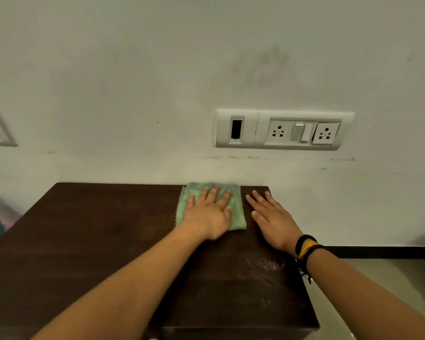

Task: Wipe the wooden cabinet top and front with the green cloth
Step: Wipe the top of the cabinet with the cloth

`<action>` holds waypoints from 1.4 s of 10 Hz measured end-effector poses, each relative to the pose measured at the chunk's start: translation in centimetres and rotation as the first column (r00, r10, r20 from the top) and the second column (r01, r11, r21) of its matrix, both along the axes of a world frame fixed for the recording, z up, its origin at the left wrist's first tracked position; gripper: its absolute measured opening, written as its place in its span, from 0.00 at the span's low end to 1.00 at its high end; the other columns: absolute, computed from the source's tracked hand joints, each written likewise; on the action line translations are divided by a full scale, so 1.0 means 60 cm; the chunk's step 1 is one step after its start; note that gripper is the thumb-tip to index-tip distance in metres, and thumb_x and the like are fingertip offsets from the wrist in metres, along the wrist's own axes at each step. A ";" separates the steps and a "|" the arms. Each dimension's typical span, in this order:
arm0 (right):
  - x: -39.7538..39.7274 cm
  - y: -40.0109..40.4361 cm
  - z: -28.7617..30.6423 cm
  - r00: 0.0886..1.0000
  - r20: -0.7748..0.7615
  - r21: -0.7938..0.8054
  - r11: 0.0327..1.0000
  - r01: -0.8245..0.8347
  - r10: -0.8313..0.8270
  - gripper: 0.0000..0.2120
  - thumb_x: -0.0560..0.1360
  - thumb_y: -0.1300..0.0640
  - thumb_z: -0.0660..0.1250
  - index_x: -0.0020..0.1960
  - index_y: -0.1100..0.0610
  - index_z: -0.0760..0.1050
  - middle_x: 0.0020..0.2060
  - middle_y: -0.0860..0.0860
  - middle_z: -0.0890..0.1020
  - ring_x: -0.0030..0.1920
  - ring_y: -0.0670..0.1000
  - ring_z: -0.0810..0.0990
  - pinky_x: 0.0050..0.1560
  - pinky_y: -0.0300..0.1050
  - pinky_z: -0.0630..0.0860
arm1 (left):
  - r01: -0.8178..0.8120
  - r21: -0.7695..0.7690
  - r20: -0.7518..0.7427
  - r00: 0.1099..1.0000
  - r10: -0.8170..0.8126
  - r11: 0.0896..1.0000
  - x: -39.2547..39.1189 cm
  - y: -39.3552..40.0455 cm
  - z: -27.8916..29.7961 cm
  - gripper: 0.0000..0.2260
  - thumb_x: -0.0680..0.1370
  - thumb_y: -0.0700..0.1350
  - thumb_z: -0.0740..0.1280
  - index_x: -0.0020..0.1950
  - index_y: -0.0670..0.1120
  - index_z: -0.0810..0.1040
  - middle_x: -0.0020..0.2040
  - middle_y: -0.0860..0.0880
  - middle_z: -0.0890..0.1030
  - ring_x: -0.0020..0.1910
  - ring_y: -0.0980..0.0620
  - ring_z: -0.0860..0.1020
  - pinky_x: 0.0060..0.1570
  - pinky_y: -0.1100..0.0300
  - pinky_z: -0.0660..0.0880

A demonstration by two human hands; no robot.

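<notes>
left hand (207, 213) flat, fingers spread, pressing soft green cloth (237, 212) mid-frame on dark wooden cabinet top (84, 241); right hand (271, 217) flat, open, just beside, holding nothing

No readable text or labels, seemingly, anywhere.

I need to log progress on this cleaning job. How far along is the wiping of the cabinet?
Nothing clearly finished. In hand: the left hand presses the green cloth flat at the back edge of the cabinet top; the right hand rests bare beside it. Left: a whitish dusty patch near the right wrist, and the front, barely in view.
</notes>
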State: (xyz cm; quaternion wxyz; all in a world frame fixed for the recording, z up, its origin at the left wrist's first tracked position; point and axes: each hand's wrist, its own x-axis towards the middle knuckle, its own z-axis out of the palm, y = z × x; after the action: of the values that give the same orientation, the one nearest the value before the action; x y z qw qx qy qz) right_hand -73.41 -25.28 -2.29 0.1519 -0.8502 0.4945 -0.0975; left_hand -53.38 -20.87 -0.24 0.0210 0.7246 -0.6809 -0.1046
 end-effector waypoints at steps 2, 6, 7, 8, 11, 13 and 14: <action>-0.001 -0.009 -0.008 0.991 0.129 0.065 0.998 0.027 -0.036 0.23 0.86 0.53 0.50 0.80 0.46 0.57 0.81 0.47 0.52 0.81 0.52 0.42 0.78 0.44 0.41 | 0.030 -0.028 0.008 1.000 -0.030 0.999 -0.067 0.078 -0.012 0.27 0.83 0.58 0.43 0.82 0.55 0.42 0.82 0.51 0.41 0.80 0.44 0.38 0.75 0.38 0.36; -0.007 -0.020 -0.014 0.911 0.382 0.199 0.976 0.083 -0.155 0.24 0.85 0.60 0.51 0.81 0.57 0.53 0.81 0.51 0.52 0.79 0.44 0.50 0.71 0.29 0.43 | 0.050 -0.059 -0.003 0.999 -0.050 0.997 -0.099 -0.002 -0.005 0.27 0.83 0.58 0.43 0.82 0.56 0.44 0.83 0.50 0.42 0.81 0.43 0.40 0.75 0.37 0.37; -0.011 -0.018 -0.020 0.833 0.497 0.277 0.954 0.114 -0.244 0.24 0.85 0.61 0.50 0.81 0.57 0.52 0.81 0.52 0.52 0.79 0.45 0.49 0.72 0.31 0.44 | -0.008 -0.014 -0.006 1.000 0.008 1.000 -0.110 -0.064 -0.002 0.27 0.83 0.57 0.44 0.82 0.56 0.44 0.83 0.49 0.44 0.81 0.43 0.41 0.75 0.36 0.37; -0.013 -0.004 -0.014 0.742 0.559 0.407 0.902 0.143 -0.370 0.25 0.86 0.58 0.51 0.81 0.55 0.50 0.81 0.52 0.55 0.79 0.49 0.54 0.71 0.32 0.50 | -0.034 0.017 -0.027 0.999 0.034 0.999 -0.130 -0.059 0.001 0.27 0.83 0.57 0.44 0.82 0.56 0.44 0.83 0.49 0.43 0.80 0.43 0.39 0.74 0.35 0.36; -0.039 0.033 -0.023 0.452 0.674 0.625 0.777 0.075 -0.585 0.21 0.85 0.48 0.53 0.72 0.56 0.72 0.67 0.53 0.77 0.63 0.50 0.76 0.67 0.42 0.69 | 0.112 -0.008 -0.019 0.994 -0.112 0.994 -0.158 0.014 0.001 0.27 0.83 0.58 0.44 0.82 0.58 0.43 0.83 0.52 0.41 0.80 0.44 0.37 0.75 0.36 0.35; -0.039 0.040 -0.017 0.479 0.638 0.659 0.750 0.066 -0.603 0.32 0.83 0.37 0.42 0.75 0.55 0.67 0.68 0.52 0.76 0.71 0.53 0.72 0.61 0.38 0.69 | 0.069 0.008 -0.052 0.996 -0.068 0.998 -0.178 0.018 -0.007 0.28 0.83 0.57 0.44 0.82 0.55 0.42 0.82 0.49 0.40 0.80 0.42 0.36 0.74 0.35 0.35; -0.047 0.034 -0.024 0.521 0.629 0.598 0.787 0.150 -0.577 0.57 0.65 0.21 0.44 0.77 0.64 0.61 0.74 0.61 0.68 0.75 0.59 0.65 0.68 0.45 0.63 | 0.097 -0.028 -0.017 0.995 -0.098 0.995 -0.176 0.014 -0.004 0.27 0.83 0.57 0.44 0.82 0.56 0.43 0.83 0.50 0.41 0.80 0.42 0.37 0.74 0.36 0.34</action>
State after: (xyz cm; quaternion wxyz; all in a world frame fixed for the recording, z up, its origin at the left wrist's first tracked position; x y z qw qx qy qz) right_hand -76.23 -23.26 -3.71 0.5299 -0.5248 0.5559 -0.3671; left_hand -63.97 -20.04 -0.47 0.0321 0.6891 -0.7166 -0.1031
